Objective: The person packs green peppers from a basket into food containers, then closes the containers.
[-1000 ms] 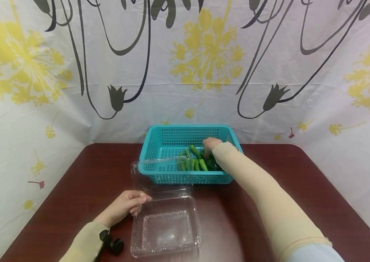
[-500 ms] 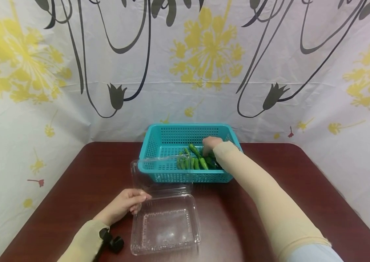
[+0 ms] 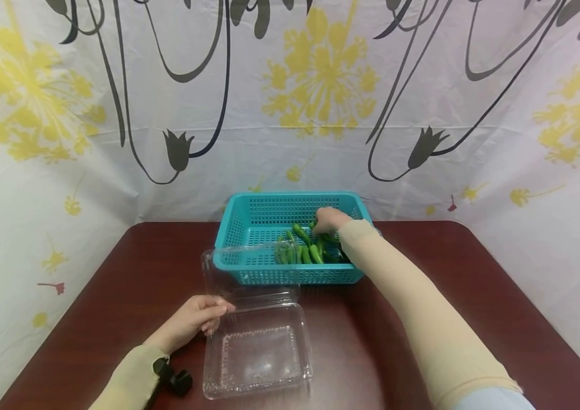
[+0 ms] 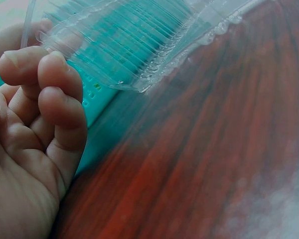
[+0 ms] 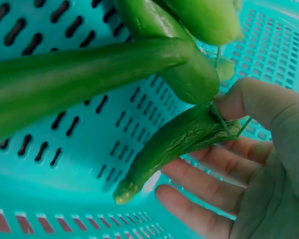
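Observation:
My left hand [image 3: 195, 319] pinches the hinge-side corner of an open clear plastic clamshell box [image 3: 302, 347]. Its lid leans up against the basket's front. In the left wrist view the fingers of the left hand [image 4: 35, 134] are curled beside the ribbed plastic [image 4: 114, 45]. Inside a turquoise plastic basket [image 3: 233, 225], my right hand [image 3: 331, 219] is over several green chili peppers [image 3: 315, 253]. Seen from the right wrist, the right hand [image 5: 254, 164] holds a wrinkled green chili pepper [image 5: 164, 142] by its stem end between thumb and fingers. Other peppers [image 5: 89, 74] are close by.
A dark red-brown table [image 3: 162, 256] carries the basket at the back and the box in front of it. A white patterned cloth [image 3: 290, 154] hangs behind and at both sides. A black wrist strap [image 3: 172, 377] is on the left wrist.
The right hand has risen slightly within the basket, and the peppers under it have shifted. My left hand stays at the box corner. The head view has tilted slightly.

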Motion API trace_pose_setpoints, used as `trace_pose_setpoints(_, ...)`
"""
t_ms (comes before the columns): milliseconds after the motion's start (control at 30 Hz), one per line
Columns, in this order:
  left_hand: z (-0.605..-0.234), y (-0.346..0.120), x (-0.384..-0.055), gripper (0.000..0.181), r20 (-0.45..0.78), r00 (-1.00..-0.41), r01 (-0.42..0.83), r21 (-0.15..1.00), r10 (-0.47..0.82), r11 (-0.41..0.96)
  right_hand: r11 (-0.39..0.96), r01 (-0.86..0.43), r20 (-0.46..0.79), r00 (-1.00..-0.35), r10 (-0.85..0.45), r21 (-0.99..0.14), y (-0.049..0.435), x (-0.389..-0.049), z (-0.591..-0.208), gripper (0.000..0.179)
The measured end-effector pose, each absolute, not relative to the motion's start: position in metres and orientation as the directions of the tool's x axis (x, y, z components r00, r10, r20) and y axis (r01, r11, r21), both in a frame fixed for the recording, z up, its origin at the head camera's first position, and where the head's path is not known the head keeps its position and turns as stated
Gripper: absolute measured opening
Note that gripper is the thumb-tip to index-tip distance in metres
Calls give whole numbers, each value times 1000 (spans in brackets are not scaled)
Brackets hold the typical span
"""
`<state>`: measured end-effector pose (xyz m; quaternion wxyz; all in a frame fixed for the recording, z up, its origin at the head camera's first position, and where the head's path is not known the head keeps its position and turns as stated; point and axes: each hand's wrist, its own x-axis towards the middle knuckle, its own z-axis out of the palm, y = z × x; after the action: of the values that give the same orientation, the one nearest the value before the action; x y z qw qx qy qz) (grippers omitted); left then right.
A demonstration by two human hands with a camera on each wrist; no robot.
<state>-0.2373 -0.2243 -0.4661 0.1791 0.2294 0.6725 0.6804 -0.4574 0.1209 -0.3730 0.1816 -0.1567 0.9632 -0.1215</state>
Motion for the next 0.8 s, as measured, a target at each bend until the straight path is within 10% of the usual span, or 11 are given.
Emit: trace_pose_setpoints(800, -465, -223, -236, 21, 65, -834, 63, 998, 548, -22, 745, -311, 58, -937, -345, -590, 136, -445, -349, 59)
